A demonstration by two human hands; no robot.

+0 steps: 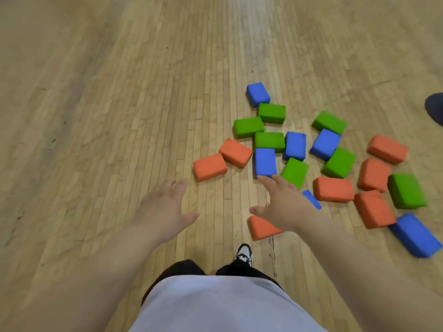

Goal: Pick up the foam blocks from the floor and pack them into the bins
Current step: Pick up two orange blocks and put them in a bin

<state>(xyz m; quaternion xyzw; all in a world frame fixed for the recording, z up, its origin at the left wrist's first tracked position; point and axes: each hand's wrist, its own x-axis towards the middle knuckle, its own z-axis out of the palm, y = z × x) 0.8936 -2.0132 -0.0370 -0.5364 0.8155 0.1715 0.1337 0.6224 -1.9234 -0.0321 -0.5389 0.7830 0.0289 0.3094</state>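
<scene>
Twenty foam blocks lie scattered on the wooden floor (119, 116), ahead and to the right of the person. There are seven green blocks (269, 141), seven orange blocks (209, 166) and six blue blocks (295, 146), most touching a neighbour or lying just beside one.

The right hand (285, 204) is stretched out flat with its fingers straight and holds nothing. Its fingertips are at the near edge of one upright-lying blue block (265, 162). It partly hides an orange block (262, 228) and a blue one (311, 199).

The left hand (165, 207) hovers over bare floor, fingers spread, holding nothing.

One shoe (244, 254) shows below.
</scene>
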